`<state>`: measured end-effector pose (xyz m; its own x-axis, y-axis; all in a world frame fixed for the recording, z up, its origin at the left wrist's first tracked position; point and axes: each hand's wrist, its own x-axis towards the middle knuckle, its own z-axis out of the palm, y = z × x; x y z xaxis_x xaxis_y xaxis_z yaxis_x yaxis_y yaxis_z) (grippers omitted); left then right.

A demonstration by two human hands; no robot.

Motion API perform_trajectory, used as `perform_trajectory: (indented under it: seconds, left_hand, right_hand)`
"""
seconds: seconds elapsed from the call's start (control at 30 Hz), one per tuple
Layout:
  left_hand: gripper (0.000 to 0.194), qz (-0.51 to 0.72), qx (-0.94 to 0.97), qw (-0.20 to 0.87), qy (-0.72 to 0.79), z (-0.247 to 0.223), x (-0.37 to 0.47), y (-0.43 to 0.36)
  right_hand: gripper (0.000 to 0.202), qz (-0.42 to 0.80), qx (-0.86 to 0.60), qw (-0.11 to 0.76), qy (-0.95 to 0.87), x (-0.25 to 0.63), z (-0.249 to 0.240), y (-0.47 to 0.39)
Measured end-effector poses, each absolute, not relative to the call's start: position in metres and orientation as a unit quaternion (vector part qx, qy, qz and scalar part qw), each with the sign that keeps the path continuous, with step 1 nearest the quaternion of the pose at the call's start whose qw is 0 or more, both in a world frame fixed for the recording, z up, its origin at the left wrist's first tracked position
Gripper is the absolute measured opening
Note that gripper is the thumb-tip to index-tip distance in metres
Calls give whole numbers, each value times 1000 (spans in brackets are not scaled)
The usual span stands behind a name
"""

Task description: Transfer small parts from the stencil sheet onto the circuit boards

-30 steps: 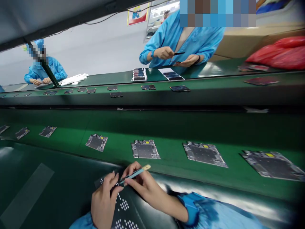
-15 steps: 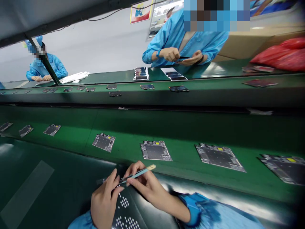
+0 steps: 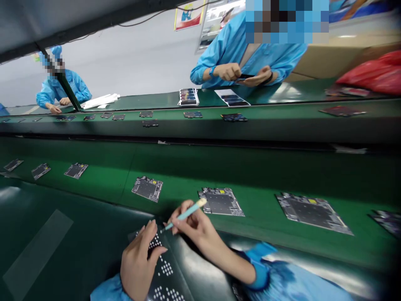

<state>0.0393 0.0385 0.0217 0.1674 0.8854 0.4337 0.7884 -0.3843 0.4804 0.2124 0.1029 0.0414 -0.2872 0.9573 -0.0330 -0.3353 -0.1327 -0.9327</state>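
Observation:
My right hand [image 3: 192,221] is closed around light-blue tweezers [image 3: 185,213] with a pale yellow end. Their thin tip points down and left, close to a small white dot near my left fingertips. My left hand [image 3: 138,259] lies on the dark work surface, thumb apart from the fingers, holding nothing. Beside and under it is a clear sheet of small white round dots [image 3: 166,267], set in groups; part of the sheet is hidden by this hand. Just beyond my right hand, a circuit board [image 3: 219,201] with a yellow square lies on the green belt.
Several more circuit boards [image 3: 147,188] lie spaced along the near green belt [image 3: 103,184]. A clear tape strip [image 3: 39,253] is stuck at left. Across a far belt with boards, one co-worker [image 3: 232,54] handles a dark flat piece; another [image 3: 64,85] sits left. A red bag [image 3: 374,75] lies at right.
The near boards have shifted right along the belt. My right hand has drawn the tweezers' tip slightly away from my left fingers, uncovering more dots. The left co-worker's hands have parted.

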Motion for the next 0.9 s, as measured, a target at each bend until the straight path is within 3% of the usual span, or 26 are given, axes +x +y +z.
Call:
perform_trajectory:
  seconds: [0.13, 0.33, 0.9]
  left_hand:
    - [43, 333, 735, 72, 586, 33, 28, 66]
    - [28, 240, 796, 112, 544, 47, 23, 128]
    - [21, 194, 832, 110, 509, 38, 49, 148]
  right_hand:
    - [45, 658, -407, 539, -334, 198, 51, 153]
    - [32, 619, -448, 562, -316, 173, 35, 206]
    - [38, 542, -494, 598, -323, 194, 8, 203]
